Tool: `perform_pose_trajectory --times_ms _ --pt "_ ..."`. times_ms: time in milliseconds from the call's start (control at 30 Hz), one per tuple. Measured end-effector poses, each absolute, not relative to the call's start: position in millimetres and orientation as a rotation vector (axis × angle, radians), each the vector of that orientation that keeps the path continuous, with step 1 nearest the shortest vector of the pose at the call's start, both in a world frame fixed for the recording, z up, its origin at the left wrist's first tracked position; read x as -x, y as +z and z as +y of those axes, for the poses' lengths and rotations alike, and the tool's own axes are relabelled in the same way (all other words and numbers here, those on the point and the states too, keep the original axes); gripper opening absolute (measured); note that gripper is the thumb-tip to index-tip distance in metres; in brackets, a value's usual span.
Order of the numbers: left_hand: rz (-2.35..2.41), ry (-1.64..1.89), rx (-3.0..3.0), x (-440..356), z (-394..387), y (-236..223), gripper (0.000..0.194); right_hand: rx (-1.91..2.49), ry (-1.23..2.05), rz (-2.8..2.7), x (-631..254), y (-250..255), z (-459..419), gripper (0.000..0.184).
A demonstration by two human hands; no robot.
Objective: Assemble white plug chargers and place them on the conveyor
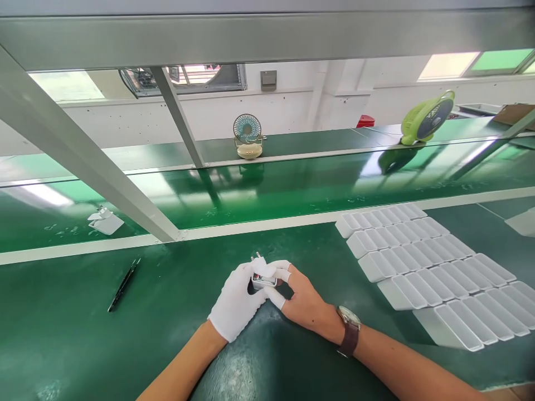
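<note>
Near the middle of the bench, a small white plug adapter (263,273) is between both hands, its two metal prongs pointing away from me. Its near side looks open, with small dark and coloured parts visible inside. My left hand (237,298), in a white glove, is closed around its left side. My right hand (303,298) has white covers on its fingertips, which pinch the adapter from the right. The fingers hide part of the adapter. Black tweezers (124,285) lie on the green bench to the left.
White empty cases (418,256) stand in several rows at right. A white plug piece (106,220) lies behind the bench rail (234,228) at left. Metal posts (104,161) rise from the rail. Two fans, one small (247,131) and one green (418,120), stand farther back.
</note>
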State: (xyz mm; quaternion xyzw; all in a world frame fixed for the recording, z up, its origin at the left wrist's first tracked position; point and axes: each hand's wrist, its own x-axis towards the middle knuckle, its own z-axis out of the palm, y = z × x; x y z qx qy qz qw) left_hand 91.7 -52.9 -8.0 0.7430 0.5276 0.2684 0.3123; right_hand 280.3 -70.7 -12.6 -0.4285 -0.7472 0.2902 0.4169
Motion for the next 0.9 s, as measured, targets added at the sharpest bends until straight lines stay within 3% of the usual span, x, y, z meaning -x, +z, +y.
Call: perform_pose_trajectory --times_ms 200,500,900 --pt "1.422 0.680 -1.977 -89.4 -52.3 -14.7 0.033 1.054 0.602 -2.006 -282.6 -16.9 -70.4 0.046" --pt "1.392 0.660 -1.986 -89.9 -51.4 -9.7 0.016 1.095 0.649 -1.995 -282.4 -11.8 -71.4 0.046" --pt "1.480 0.668 -2.075 -91.0 -51.3 -11.1 0.014 1.074 0.610 -2.100 -286.6 -12.9 -69.1 0.050"
